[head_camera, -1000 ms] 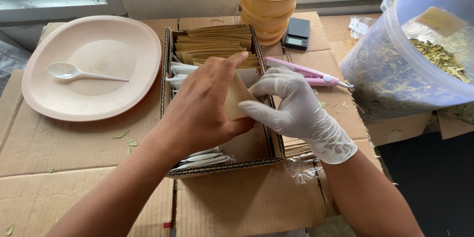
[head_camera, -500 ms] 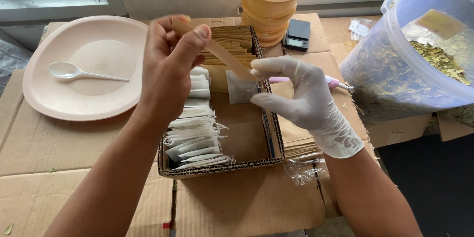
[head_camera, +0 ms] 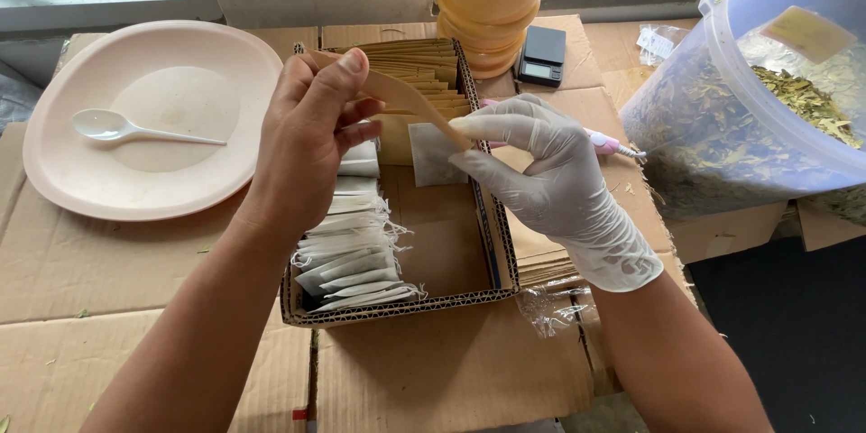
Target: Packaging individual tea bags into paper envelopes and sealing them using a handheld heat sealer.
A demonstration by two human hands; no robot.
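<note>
Nearest to the camera, two forearms reach over flattened cardboard [head_camera: 433, 370] that covers the work surface. Between them stands a shallow corrugated box [head_camera: 397, 305]; its left side holds a row of white filter bags [head_camera: 354, 253] lying one on another, with thin strings sticking out.

Above the box, the bare left hand [head_camera: 311, 140] is closed around one end of a brown paper envelope [head_camera: 406, 97], with thumb and fingers pinching it. The right hand [head_camera: 541, 171], in a white glove, pinches the other end of this envelope together with a white tea bag [head_camera: 433, 155], which hangs just under the envelope over the middle of the box. The envelope is tilted, higher on the left.

Behind the hands, at the far end of the box, a stack of brown envelopes [head_camera: 424, 63] stands on edge. A pink tool [head_camera: 604, 142] lies just right of the gloved hand. To the left is a pale plate [head_camera: 207, 189] with a white plastic spoon [head_camera: 135, 129] on it. To the right stands a clear tub [head_camera: 767, 135] with dried green leaves. Farthest are a wooden mortar [head_camera: 492, 9] and a small black scale [head_camera: 543, 58]
</note>
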